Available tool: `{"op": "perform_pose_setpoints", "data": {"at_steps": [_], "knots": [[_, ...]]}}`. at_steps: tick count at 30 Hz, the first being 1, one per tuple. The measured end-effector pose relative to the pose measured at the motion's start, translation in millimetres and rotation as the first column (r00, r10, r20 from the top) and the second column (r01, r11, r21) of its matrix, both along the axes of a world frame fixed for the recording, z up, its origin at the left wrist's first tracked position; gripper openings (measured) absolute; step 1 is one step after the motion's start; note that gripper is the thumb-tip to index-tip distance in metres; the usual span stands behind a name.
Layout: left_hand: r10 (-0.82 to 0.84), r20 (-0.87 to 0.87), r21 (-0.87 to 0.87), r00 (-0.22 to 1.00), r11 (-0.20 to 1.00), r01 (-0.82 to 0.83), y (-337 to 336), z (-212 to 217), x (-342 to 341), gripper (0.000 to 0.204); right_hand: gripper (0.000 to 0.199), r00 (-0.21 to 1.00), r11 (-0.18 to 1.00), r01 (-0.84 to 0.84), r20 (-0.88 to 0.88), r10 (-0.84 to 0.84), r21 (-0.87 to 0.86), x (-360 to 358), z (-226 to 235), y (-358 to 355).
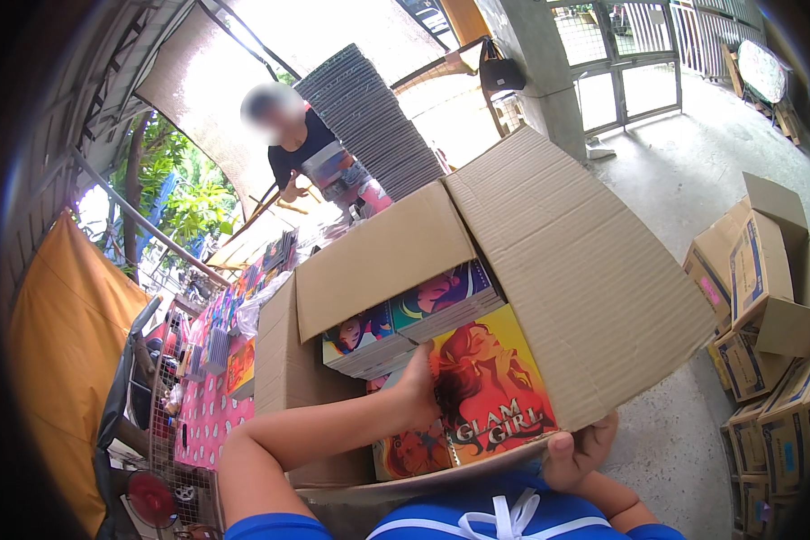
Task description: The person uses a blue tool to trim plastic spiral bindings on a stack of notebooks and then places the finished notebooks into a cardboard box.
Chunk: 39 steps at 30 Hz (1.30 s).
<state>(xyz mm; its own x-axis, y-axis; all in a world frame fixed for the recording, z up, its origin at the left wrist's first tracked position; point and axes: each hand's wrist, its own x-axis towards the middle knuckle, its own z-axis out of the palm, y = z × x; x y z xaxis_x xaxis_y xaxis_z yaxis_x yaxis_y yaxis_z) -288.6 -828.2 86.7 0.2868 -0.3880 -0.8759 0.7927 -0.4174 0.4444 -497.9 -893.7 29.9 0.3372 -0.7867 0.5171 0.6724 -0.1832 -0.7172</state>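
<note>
A big open cardboard box is right in front of me, packed with colourful soft-cover notebooks. Inside, my left hand presses at the left edge of a red and yellow notebook with a picture of a woman on its cover. Most of that hand's fingers are hidden, so its grip does not show. Farther in lie stacked notebooks with purple and green covers. Another orange-red notebook shows below my left wrist. My right hand grips the box's near right rim, thumb on the near side.
Beyond the box, a person stands beside a tall leaning stack of dark-edged sheets or books. At left, a table with a pink patterned cover bears more notebooks. Several cardboard boxes are piled on the concrete floor at right.
</note>
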Motion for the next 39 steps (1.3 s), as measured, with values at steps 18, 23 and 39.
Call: {"op": "perform_pose_setpoints", "data": {"at_steps": [18,23,39], "knots": [[-0.002,0.129,-0.016,0.992,1.0,0.004,10,9,-27,0.03,0.046,0.954,0.966,0.256,-0.151,-0.259,-0.042,7,4,13],[-0.036,0.15,0.078,0.988,0.997,0.024,14,10,-23,0.025,0.04,0.882,0.908,0.406,-0.215,-0.418,-0.1,11,5,23],[-0.082,0.114,-0.025,0.99,0.996,0.086,6,2,2,0.024,0.03,0.857,0.861,0.507,-0.135,-0.498,0.047,22,0,23]]}}
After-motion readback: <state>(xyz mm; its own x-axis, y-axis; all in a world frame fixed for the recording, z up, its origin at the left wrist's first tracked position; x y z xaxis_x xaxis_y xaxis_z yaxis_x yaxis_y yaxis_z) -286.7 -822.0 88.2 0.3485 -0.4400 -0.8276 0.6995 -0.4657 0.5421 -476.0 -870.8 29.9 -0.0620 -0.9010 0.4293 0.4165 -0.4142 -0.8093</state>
